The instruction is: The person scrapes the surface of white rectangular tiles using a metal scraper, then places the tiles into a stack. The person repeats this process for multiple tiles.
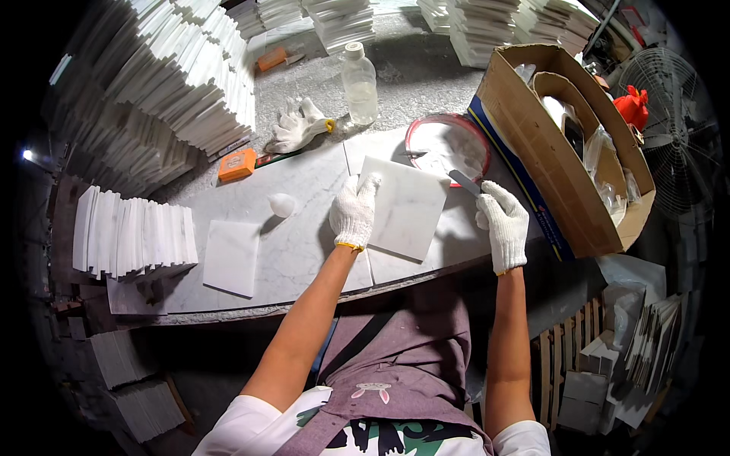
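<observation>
Both of my hands wear white knitted gloves. My left hand (354, 210) grips the left edge of a square white marble tile (411, 213), tilted a little over the bench. In my right hand (504, 220) is a putty knife (464, 182), its grey blade pointing at a red-rimmed bowl (486, 140). White paste (454, 144) fills part of that bowl, and the tile's upper right corner comes close to its near side. Another thin tool (414, 154) rests at the bowl's left rim. A second white tile (231, 258) lies flat to the left, near a small round white thing (282, 204).
Tiles stand in a row (135, 234) at the left, with tall tile stacks (175, 76) behind. A clear bottle (360, 87), a spare glove (295, 128) and an orange box (237, 165) are farther back. An open cardboard box (563, 171) and a fan (673, 137) stand right.
</observation>
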`<state>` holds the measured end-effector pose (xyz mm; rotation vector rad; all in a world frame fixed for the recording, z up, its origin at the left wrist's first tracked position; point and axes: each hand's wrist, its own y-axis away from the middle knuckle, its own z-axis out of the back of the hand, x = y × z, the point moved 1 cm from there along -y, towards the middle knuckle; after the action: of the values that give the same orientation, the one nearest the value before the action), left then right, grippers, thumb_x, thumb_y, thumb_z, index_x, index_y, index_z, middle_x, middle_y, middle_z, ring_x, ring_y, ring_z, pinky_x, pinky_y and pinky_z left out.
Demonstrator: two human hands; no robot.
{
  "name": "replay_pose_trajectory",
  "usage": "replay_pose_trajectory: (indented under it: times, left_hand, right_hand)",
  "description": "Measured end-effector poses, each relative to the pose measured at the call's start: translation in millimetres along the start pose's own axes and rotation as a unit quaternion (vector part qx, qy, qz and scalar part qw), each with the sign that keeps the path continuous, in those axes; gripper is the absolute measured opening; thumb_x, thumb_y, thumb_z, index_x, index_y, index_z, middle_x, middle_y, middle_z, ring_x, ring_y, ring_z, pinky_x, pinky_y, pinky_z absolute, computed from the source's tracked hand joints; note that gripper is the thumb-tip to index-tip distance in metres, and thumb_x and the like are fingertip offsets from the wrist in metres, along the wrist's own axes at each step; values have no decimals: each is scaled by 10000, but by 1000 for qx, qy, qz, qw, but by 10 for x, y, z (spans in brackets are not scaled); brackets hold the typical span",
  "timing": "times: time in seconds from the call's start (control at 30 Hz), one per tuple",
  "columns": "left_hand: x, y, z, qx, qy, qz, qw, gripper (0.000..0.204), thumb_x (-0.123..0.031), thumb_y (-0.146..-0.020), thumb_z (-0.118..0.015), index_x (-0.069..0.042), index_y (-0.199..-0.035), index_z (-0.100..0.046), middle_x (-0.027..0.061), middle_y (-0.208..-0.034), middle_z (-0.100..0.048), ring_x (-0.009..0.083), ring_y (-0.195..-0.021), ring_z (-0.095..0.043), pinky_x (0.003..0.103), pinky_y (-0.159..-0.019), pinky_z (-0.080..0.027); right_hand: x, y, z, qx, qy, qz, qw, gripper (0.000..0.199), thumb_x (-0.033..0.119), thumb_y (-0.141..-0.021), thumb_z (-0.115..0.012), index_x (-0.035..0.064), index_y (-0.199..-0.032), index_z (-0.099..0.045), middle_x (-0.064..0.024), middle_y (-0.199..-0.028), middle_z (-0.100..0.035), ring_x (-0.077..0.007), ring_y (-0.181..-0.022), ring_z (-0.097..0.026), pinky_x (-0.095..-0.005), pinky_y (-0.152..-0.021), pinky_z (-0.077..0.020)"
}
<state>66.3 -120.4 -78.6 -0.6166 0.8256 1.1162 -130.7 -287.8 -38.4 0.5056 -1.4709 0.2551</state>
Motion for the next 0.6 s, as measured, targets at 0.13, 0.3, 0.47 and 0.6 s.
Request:
replay_pose_trajectory:
  times: [0.13, 0.3, 0.47, 0.6]
  left_hand:
    - [0, -8, -12, 3, 0, 8, 1000, 426, -448, -918, -617, -36, -814, -645, 106, -664, -598, 243, -619, -545, 392, -612, -433]
    - [-12, -18, 20, 37, -22, 28, 999, 452, -552, -879, -604, -112, -955, -677, 143, -803, -687, 357, -779, -654, 449, -678, -483]
    - [-38, -5, 18, 15, -12, 9, 1000, 422, -475, -904, -615, -58, -857, -651, 130, -718, -628, 294, -676, -583, 417, -637, -448]
    - [-24, -5, 16, -3, -8, -23, 1000, 424, -438, -918, -618, -29, -807, -641, 122, -678, -601, 260, -624, -549, 395, -617, -432]
  right_hand:
    - [4, 73, -17, -8, -3, 5, 1000, 298, 102, -883, -683, 21, -1169, -678, -55, -977, -705, -86, -686, -625, -219, -588, -496]
    - [-62, 63, -55, -19, 12, 56, 998, 295, 86, -889, -679, 16, -1176, -673, -61, -1068, -695, -92, -787, -641, -225, -625, -522]
    - [-116, 60, -66, -20, 46, 85, 995, 278, 60, -884, -677, -5, -1155, -682, -88, -1097, -701, -141, -986, -650, -264, -866, -514]
    - [-136, 64, -84, -19, 52, 106, 993, 277, 65, -884, -682, -13, -1150, -681, -102, -1111, -700, -154, -1024, -647, -276, -908, -500]
